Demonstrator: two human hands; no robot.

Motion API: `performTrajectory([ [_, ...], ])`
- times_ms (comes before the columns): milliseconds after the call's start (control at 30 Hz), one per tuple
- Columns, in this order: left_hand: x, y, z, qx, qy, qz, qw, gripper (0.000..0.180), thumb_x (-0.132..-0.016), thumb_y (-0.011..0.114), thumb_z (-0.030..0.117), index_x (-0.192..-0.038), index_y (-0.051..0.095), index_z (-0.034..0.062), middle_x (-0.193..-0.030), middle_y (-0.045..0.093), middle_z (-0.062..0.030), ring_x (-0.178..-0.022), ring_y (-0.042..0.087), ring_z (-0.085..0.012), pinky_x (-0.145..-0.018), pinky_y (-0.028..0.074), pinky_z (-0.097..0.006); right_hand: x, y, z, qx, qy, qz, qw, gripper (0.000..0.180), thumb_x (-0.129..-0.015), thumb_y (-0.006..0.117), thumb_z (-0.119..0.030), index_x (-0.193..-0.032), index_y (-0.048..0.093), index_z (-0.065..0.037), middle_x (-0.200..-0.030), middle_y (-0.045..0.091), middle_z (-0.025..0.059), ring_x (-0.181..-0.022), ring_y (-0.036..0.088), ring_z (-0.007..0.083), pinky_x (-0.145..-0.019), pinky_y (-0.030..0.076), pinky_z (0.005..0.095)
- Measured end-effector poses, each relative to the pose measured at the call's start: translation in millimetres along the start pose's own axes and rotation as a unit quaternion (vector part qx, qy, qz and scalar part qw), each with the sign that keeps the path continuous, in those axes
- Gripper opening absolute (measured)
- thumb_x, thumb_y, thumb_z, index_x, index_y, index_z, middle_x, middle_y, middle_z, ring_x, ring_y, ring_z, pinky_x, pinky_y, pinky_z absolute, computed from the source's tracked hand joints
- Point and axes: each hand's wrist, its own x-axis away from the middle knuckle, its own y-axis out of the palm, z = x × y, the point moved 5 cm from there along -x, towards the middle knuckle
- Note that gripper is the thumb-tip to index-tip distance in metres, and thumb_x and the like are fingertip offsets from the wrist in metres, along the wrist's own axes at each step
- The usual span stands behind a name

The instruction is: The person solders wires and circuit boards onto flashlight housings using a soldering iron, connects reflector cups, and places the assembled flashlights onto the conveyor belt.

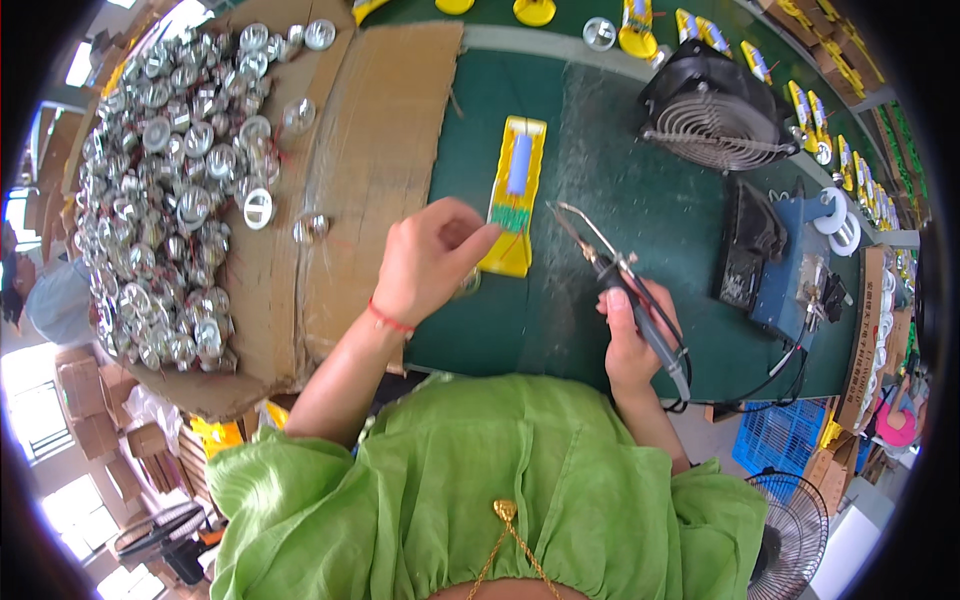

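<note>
A yellow plastic housing (512, 262) lies lengthwise on the green bench in front of me. In it sit a blue cylindrical battery (519, 165) and, below that, a small green circuit board (511, 217). My left hand (432, 258) is closed at the housing's left side, thumb pointing at the board. What its fingers pinch, if anything, is hidden; a round clear part (468, 284) shows partly beneath it. My right hand (640, 335) grips a soldering iron (640, 300) with a thin metal feed tube. The iron's tip is right of the board, apart from it.
Many small clear-and-silver lamp heads (170, 190) are heaped on cardboard (375, 130) at left. A black fan (715, 110) stands at the back right. Nearer is a blue box-shaped device (790, 270) with cables. More yellow housings (638, 28) line the bench's far edge.
</note>
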Motion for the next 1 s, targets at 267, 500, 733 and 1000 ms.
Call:
performTrajectory([
  [267,-31.9,13.2,13.7,-0.145,0.050,-0.093,0.984,0.011,-0.073,0.065,0.016,-0.071,0.070,0.0064,-0.066,0.066,-0.0117,-0.058,0.065,-0.0283,-0.057,0.052,-0.036,-14.4,-14.7,14.9,0.044,0.032,0.032,0.998,0.021,-0.082,0.073,-0.010,-0.096,0.064,0.002,-0.074,0.064,0.0044,-0.065,0.059,0.0099,-0.061,0.048,0.0235],
  [500,-227.7,47.8,74.9,-0.215,0.102,-0.053,0.970,0.025,-0.074,0.069,0.033,-0.076,0.073,0.0078,-0.074,0.068,-0.0152,-0.074,0.067,-0.0307,-0.072,0.054,-0.038,-17.8,-18.4,20.3,0.077,0.080,0.019,0.994,0.022,-0.081,0.073,-0.010,-0.097,0.064,0.001,-0.082,0.065,0.0092,-0.068,0.061,0.0136,-0.063,0.049,0.0265],
  [733,-345.2,42.5,66.3,-0.384,0.010,-0.003,0.923,0.037,-0.078,0.070,0.042,-0.086,0.073,0.0059,-0.089,0.071,-0.0147,-0.086,0.069,-0.0282,-0.077,0.055,-0.038,-16.9,-21.4,22.9,0.087,0.137,-0.016,0.987,0.023,-0.082,0.071,-0.012,-0.100,0.063,-0.001,-0.085,0.065,0.0101,-0.072,0.062,0.0165,-0.067,0.049,0.0294],
  [1000,-203.8,23.1,42.6,-0.342,0.122,-0.002,0.932,0.018,-0.077,0.059,0.019,-0.071,0.071,0.0079,-0.067,0.066,-0.0164,-0.068,0.067,-0.0329,-0.066,0.056,-0.040,-17.1,-17.2,22.5,0.023,0.129,0.024,0.991,0.022,-0.083,0.069,-0.008,-0.100,0.060,0.002,-0.080,0.064,0.0084,-0.067,0.061,0.0138,-0.064,0.050,0.0263],
])
